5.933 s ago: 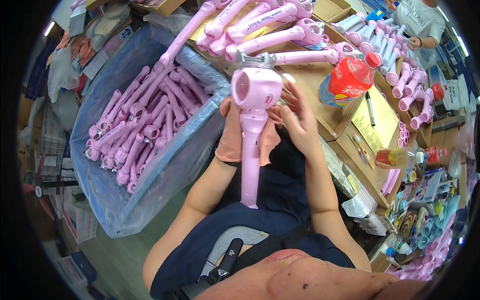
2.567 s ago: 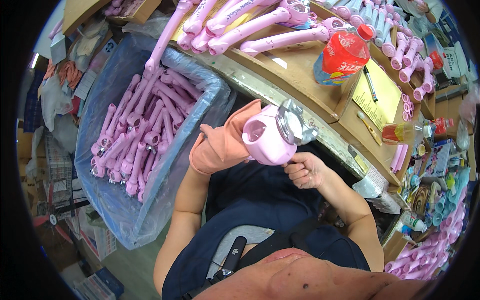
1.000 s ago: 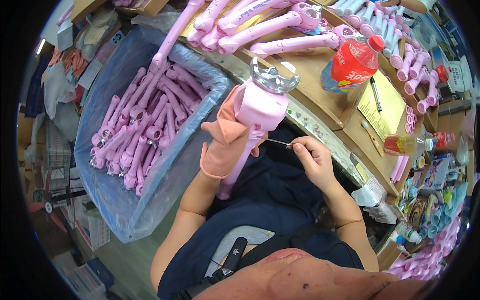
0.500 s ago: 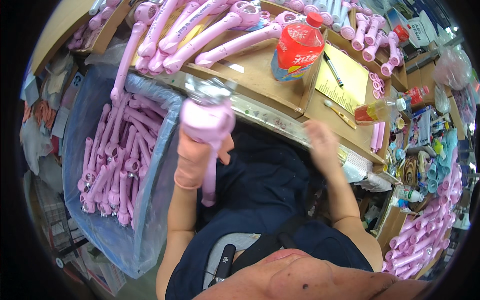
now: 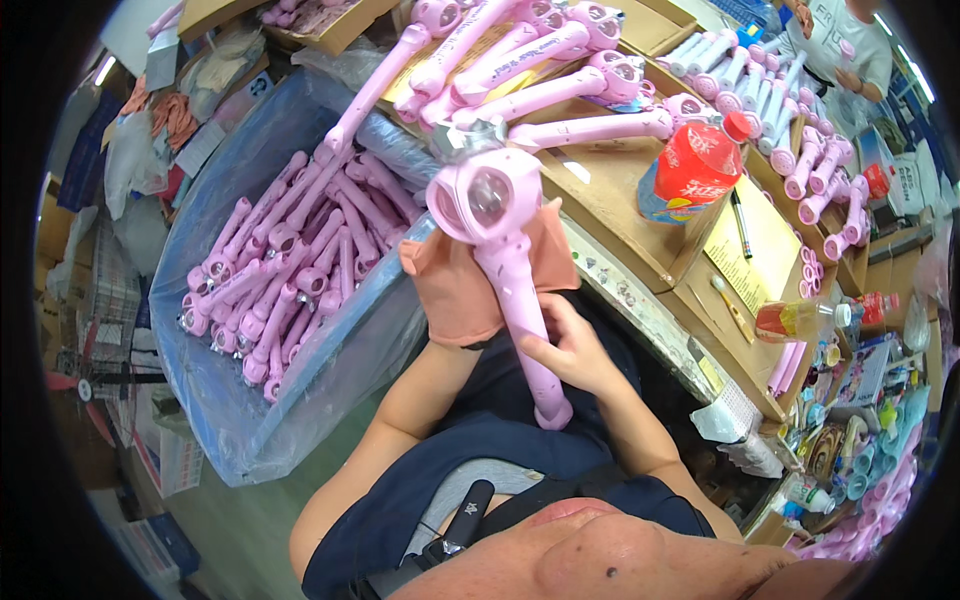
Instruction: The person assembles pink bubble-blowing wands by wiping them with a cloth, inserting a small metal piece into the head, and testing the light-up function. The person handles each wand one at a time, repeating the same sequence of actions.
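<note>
A pink toy wand point(image 5: 515, 285) stands tilted in front of me. Its round head has a clear window, a silvery piece tops it, and the handle points down toward my lap. My left hand point(image 5: 455, 290), covered by an orange cloth or glove, is closed around the wand below its head; the covering hides the fingers. My right hand point(image 5: 572, 345) has its fingers against the lower handle, thumb across the front. More pink wands point(image 5: 540, 100) lie on the workbench beyond, several with heads pointing right.
At left, a blue plastic-lined bin point(image 5: 290, 420) holds many pink wands. Cardboard trays point(image 5: 610, 225) cover the bench, with a red-labelled bottle point(image 5: 690, 170), yellow paper point(image 5: 755, 235), a pen point(image 5: 741, 222) and a brush point(image 5: 733, 305). Another person point(image 5: 845, 50) is at the far right.
My right hand has left the bench edge and come to the wand's handle. The wand has risen in view. The view has swung left, so the bench and bin appear farther right.
</note>
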Demonstrator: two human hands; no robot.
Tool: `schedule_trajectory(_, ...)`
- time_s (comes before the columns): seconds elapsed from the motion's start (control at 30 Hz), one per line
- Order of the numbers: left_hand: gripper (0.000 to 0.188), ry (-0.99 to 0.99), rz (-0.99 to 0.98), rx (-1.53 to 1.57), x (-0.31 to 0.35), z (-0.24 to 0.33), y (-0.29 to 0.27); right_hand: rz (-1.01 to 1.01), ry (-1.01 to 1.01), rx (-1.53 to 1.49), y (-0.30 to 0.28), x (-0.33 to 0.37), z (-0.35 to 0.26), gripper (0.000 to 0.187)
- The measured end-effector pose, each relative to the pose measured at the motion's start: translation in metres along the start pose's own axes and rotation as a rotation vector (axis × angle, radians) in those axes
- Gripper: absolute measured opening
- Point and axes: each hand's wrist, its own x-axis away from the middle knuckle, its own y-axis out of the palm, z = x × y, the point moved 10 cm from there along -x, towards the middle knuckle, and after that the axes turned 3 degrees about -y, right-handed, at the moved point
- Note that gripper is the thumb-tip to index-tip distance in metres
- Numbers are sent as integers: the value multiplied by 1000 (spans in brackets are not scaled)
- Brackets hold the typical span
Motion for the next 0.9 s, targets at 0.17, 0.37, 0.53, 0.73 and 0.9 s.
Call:
schedule_trajectory(0.17,29,-451,-328,711,24,-29,53,86,210,-423,4,-17,23,34)
schedule_trajectory(0.37,38,-909,-532,1545,47,-32,91,158,227,-400,-9,-13,24,36)
schedule_trajectory(0.53,39,-538,-594,1219,32,-15,86,113,185,-417,-7,-14,27,48)
schedule_trajectory(0.73,56,-400,-480,1012,14,-2,68,3,260,-528,14,-15,41,38)
schedule_trajectory(0.9,83,-626,-565,1511,7,-1,78,9,265,-373,22,-13,37,43)
